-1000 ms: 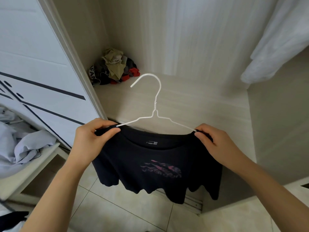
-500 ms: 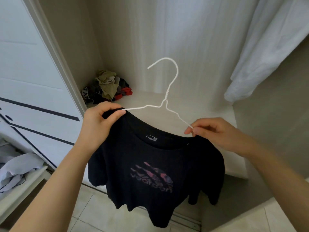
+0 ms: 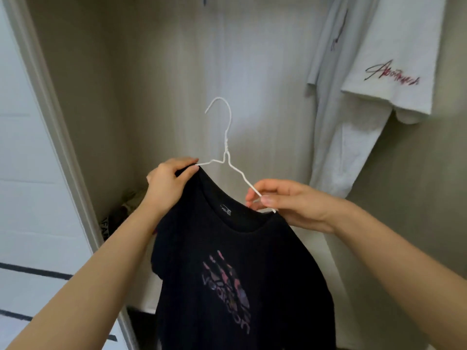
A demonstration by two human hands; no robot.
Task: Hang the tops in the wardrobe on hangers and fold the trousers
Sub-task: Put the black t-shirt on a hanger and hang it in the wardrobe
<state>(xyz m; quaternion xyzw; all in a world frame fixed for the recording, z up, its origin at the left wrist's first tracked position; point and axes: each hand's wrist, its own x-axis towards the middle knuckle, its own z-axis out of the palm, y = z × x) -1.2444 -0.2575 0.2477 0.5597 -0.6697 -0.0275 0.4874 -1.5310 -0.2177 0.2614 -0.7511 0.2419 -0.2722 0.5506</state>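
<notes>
Gripping shoulder of black T-shirt (image 3: 227, 274) over white wire hanger (image 3: 225, 147) in left hand (image 3: 169, 184), pinching bare wire in right hand (image 3: 293, 204), probably steadying it upright for hanging.

left hand (image 3: 168, 183): grips the shoulder of the black T-shirt (image 3: 235, 286) over the hanger's left end
right hand (image 3: 290, 204): pinches the right arm of the white wire hanger (image 3: 228, 152), at the collar edge
hanger: hook up and free, inside the shirt's neck
white T-shirt (image 3: 374, 79): hanging at upper right, red script on sleeve
clothes pile (image 3: 123, 213): low in the wardrobe (image 3: 177, 72) left corner, partly hidden behind the left arm
door (image 3: 27, 173): white, at left
</notes>
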